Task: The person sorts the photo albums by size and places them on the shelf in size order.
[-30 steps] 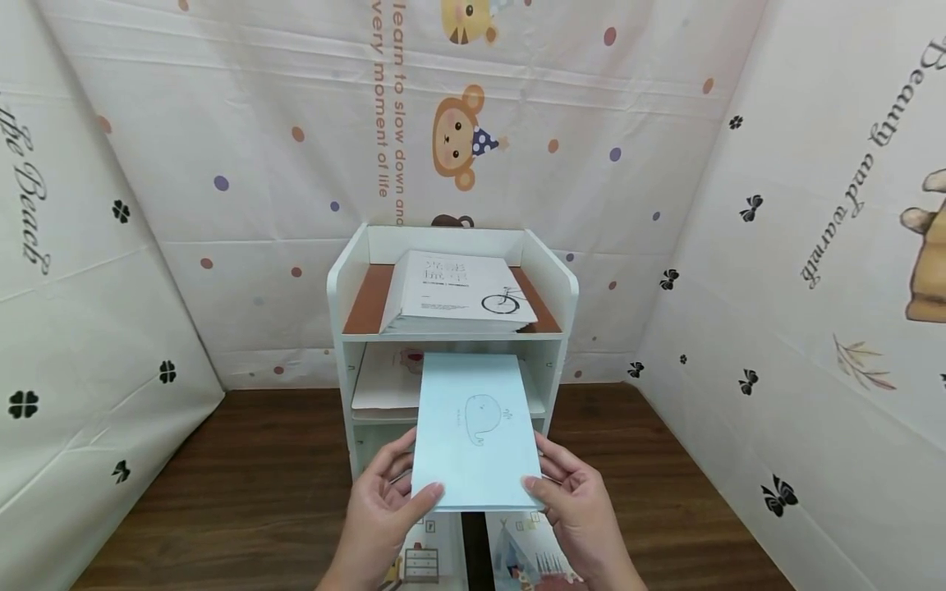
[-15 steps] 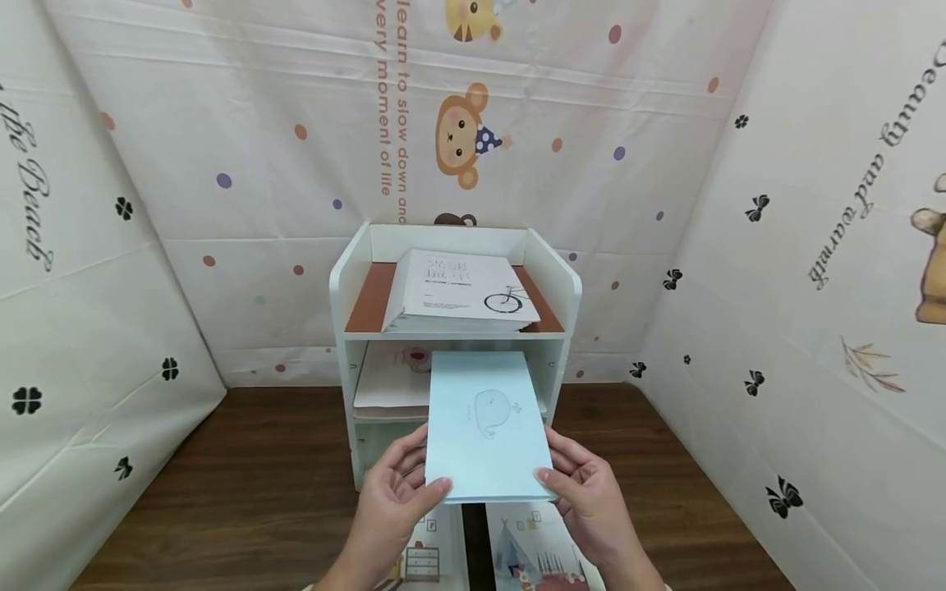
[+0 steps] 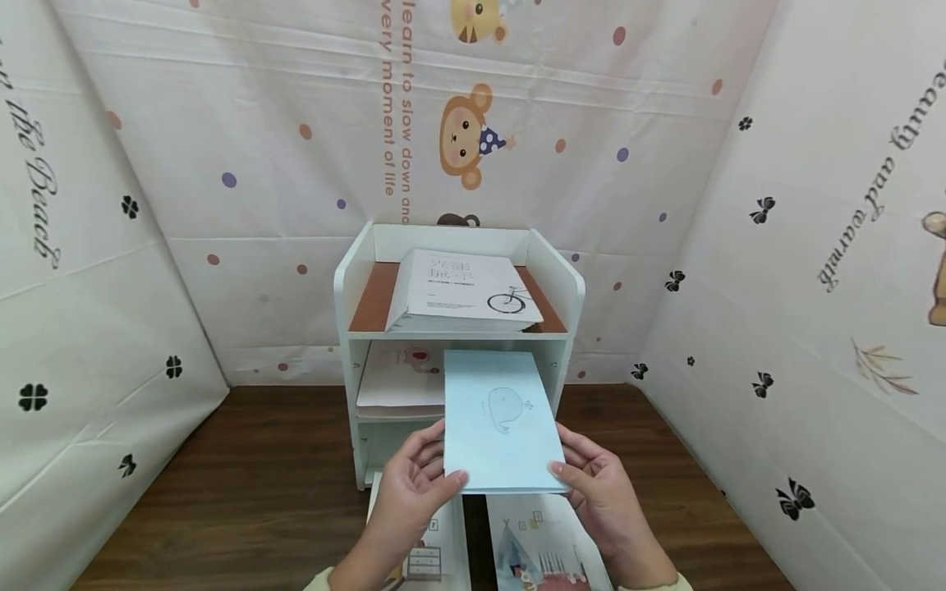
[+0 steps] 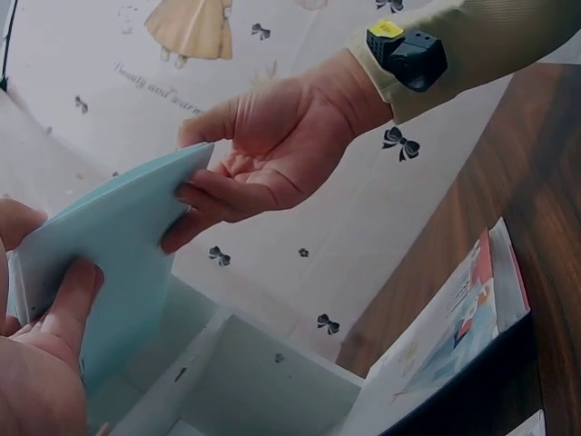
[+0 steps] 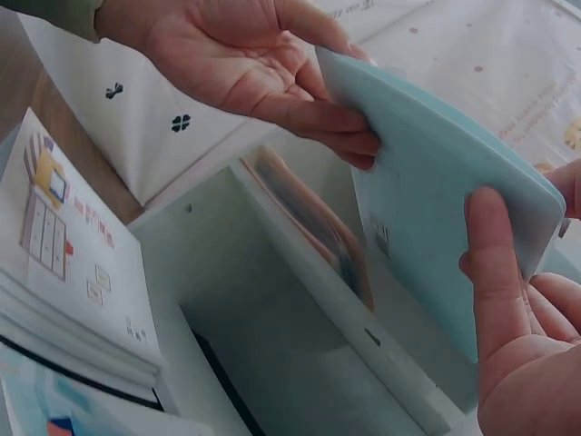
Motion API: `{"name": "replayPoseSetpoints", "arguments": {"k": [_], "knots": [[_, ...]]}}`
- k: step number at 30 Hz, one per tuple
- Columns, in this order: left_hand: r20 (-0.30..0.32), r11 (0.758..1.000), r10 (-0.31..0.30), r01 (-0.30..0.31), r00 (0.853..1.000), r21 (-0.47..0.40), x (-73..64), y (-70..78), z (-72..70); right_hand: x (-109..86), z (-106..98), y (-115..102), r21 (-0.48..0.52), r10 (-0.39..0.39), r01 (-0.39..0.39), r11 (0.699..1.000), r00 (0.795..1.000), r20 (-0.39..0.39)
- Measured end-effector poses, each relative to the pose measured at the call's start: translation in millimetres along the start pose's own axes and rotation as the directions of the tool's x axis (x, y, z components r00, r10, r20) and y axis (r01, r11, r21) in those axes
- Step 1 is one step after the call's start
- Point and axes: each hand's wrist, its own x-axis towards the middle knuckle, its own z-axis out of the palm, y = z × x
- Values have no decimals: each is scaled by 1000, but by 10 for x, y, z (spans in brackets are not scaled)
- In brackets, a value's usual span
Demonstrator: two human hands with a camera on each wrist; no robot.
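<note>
A light blue notebook (image 3: 502,451) with a line-drawn whale on its cover is held by both hands before the middle shelf of a white shelf unit (image 3: 342,308). My left hand (image 3: 414,484) grips the near left corner, thumb on the cover and fingers beneath. At the near right corner my right hand (image 3: 602,492) pinches it the same way. The right wrist view shows fingers pressed to the underside of the notebook (image 5: 436,191). On the middle shelf, left of it, lies a white notebook stack (image 3: 395,386) with a pink drawing, partly hidden by the blue cover.
Atop the unit lies a thick white notebook stack (image 3: 469,287) with a bicycle picture. Two illustrated book piles stand side by side in front, the left one (image 3: 447,542) and the right one (image 3: 550,542), a dark gap between. Printed cloth walls (image 3: 266,213) surround the brown wooden surface (image 3: 244,484).
Both hands have carried the blue notebook to the right and slightly forward, uncovering more of the white stack on the middle shelf. The grip looks the same.
</note>
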Motion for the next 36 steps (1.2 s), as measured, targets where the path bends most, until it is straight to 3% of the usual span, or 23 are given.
{"name": "replayPoseSetpoints", "arguments": {"k": [5, 13, 24, 36], "knots": [[22, 1000, -19, 19, 1000, 16, 35, -32, -15, 18, -49, -25, -35, 42, -42, 998, 999, -8], [45, 999, -49, 48, 998, 25, 120, -71, -21, 69, -160, 6, -17, 34, -33, 999, 999, 26], [82, 999, -27, 25, 996, 20, 182, -145, -1, 116, -232, 0, -25, 55, -55, 998, 998, 11], [73, 998, -55, 55, 996, -3, 227, -238, 21, 151, -311, 65, -3, 31, -31, 1000, 999, 39]]}}
